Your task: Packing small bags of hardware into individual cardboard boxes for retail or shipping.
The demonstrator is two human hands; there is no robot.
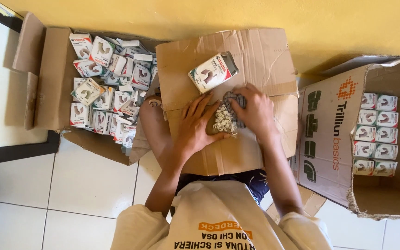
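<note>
Left hand [194,126]: fingers spread flat, pressing a heap of small white clips [225,121].
Right hand [254,111]: curled around a grey bundle [234,101] just above the clips.
Work surface: cardboard sheet [255,55] on the lap.
Small box [213,71]: lying above both hands.
Left carton [54,78]: loose boxes.
Right carton [332,134]: stacked boxes.
</note>
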